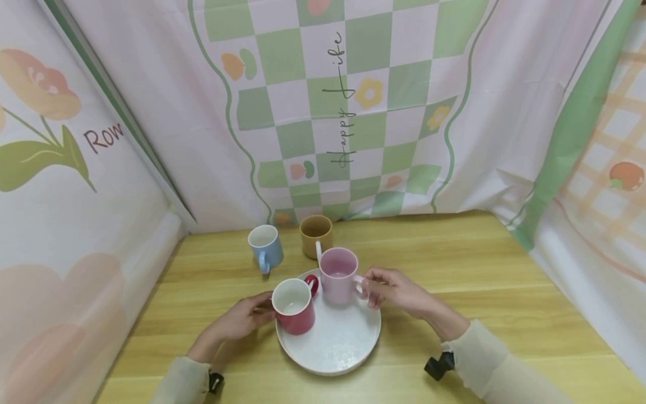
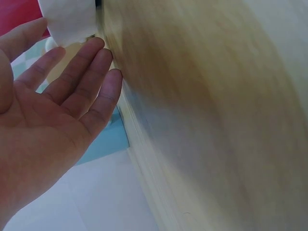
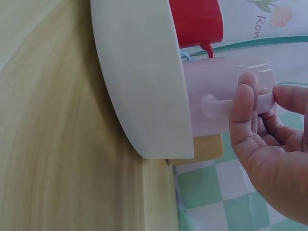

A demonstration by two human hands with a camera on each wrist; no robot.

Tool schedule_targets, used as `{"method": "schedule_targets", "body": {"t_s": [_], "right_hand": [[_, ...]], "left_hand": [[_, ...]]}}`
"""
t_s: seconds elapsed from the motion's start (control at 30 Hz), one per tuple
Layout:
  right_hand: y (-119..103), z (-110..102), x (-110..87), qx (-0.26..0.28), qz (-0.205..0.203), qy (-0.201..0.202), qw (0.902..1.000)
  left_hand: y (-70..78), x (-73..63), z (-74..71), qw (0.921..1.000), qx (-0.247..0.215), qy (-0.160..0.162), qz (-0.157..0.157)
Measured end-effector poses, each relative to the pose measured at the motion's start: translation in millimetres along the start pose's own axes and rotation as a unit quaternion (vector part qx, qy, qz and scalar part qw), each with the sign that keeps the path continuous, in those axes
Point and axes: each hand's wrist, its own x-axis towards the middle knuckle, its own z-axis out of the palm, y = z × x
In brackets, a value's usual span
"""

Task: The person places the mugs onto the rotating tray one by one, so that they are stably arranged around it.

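Observation:
A pink mug [image 1: 339,280] is at the back of a round white plate [image 1: 337,359]. My right hand [image 1: 398,292] pinches its handle, with thumb and fingers about the handle in the right wrist view. A red mug [image 1: 295,314], white inside, stands upright at the plate's left, its handle pointing back toward the pink mug. Beside the red mug is my left hand [image 1: 239,321], its fingertips close to the mug's left side. The left wrist view shows the fingers [image 2: 79,77] loosely extended; whether they touch the mug or plate I cannot tell.
Behind the plate stand a light blue mug [image 1: 266,247] and a mustard-brown mug [image 1: 314,238] with a pale handle. All are on a wood-grain table [image 1: 444,252]. Printed curtains [image 1: 353,123] hang behind and at both sides.

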Motion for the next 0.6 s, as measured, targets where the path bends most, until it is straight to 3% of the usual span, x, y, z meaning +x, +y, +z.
{"method": "schedule_targets", "body": {"t_s": [0.6], "right_hand": [[4.0,9.2,11.0,-0.016,0.018,-0.009,0.9997]], "left_hand": [[1.2,0.7,-0.7,0.9999,0.005,0.001,0.012]]}}
